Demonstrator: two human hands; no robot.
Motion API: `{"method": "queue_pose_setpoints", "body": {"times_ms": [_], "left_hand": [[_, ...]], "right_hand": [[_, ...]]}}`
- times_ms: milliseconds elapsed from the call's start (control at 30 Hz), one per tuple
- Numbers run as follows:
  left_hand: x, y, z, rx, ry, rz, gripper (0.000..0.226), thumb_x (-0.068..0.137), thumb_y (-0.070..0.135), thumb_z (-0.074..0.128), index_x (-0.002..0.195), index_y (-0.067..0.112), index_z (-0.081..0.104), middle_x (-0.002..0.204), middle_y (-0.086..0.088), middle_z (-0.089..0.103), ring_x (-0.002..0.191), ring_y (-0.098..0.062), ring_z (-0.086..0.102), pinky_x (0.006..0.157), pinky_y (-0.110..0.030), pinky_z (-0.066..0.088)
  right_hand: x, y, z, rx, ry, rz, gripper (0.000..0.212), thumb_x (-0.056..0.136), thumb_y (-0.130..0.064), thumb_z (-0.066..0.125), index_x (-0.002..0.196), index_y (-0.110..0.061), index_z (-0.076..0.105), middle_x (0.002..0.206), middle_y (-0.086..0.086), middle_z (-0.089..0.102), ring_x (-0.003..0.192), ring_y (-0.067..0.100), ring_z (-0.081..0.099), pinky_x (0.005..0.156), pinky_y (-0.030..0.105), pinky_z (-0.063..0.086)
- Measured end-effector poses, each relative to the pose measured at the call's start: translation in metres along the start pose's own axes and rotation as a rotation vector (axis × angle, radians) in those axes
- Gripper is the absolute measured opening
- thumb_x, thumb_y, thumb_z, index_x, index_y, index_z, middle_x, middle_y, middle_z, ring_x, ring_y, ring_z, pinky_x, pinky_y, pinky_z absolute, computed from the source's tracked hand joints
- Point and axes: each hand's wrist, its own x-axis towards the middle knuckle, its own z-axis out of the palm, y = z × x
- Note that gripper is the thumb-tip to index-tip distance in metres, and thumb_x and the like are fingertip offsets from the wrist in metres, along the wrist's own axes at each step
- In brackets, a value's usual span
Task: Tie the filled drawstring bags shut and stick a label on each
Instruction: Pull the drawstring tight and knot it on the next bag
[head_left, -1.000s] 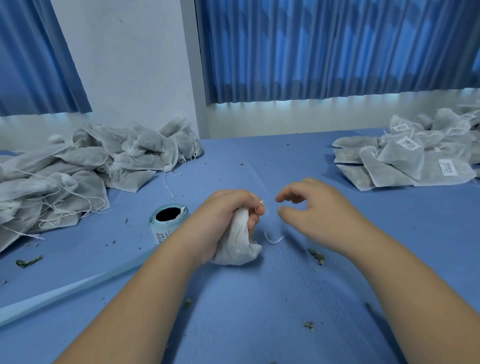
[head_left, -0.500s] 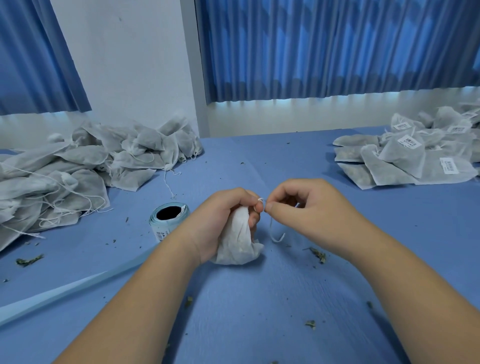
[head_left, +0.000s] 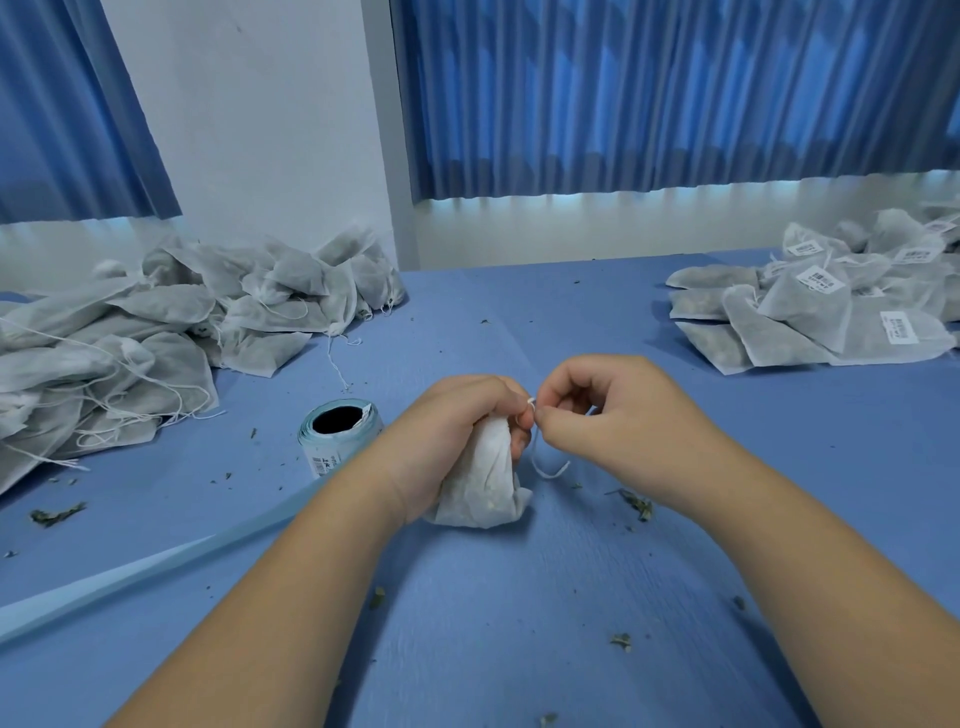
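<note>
My left hand (head_left: 457, 426) grips the gathered neck of a small white filled drawstring bag (head_left: 483, 488) that rests on the blue table (head_left: 519, 597). My right hand (head_left: 608, 415) pinches the bag's white drawstring (head_left: 545, 465) right beside my left fingertips; a loose loop of string hangs below. A roll of labels (head_left: 337, 431) stands just left of my left wrist, with its pale blue backing strip (head_left: 156, 566) trailing toward the lower left.
A heap of untied grey-white bags (head_left: 156, 332) with loose strings lies at the left. A pile of labelled bags (head_left: 831, 312) sits at the far right. Dried herb crumbs (head_left: 636, 501) are scattered over the table. Blue curtains hang behind.
My right hand moved left from an open pose to my left fingertips and closed on the drawstring. The left hand and bag stayed in place.
</note>
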Motion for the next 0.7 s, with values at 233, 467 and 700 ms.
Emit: {"method": "queue_pose_setpoints", "body": {"times_ms": [233,467,700], "left_hand": [[-0.0055,0.0051,0.0016,0.073,-0.012,0.029,0.016,0.072,0.021,0.054,0.058,0.019,0.063,0.059,-0.004,0.054,0.054,-0.016,0.047,0.055,-0.027,0.041],[-0.0090,0.0088,0.0014,0.159,0.036,0.029,0.010,0.070,0.023,0.061,0.062,0.020,0.066,0.056,0.001,0.053,0.048,-0.011,0.045,0.051,-0.024,0.040],[-0.0084,0.0099,0.0049,0.256,0.142,0.020,0.009,0.065,0.026,0.065,0.063,0.018,0.067,0.058,0.004,0.053,0.051,-0.009,0.045,0.064,-0.036,0.042]], "right_hand": [[0.0009,0.0016,-0.0035,-0.007,-0.032,0.004,0.004,0.070,-0.016,0.063,0.066,-0.018,0.063,0.057,-0.010,0.052,0.048,0.004,0.039,0.046,0.014,0.034],[-0.0004,0.0011,-0.0056,-0.017,-0.063,-0.005,0.006,0.070,-0.013,0.062,0.066,-0.018,0.062,0.059,-0.007,0.054,0.050,0.005,0.040,0.047,0.015,0.035],[-0.0003,0.0029,-0.0061,-0.050,-0.084,0.006,0.007,0.073,-0.008,0.062,0.070,-0.015,0.063,0.059,-0.008,0.052,0.051,0.008,0.039,0.046,0.016,0.034]]}}
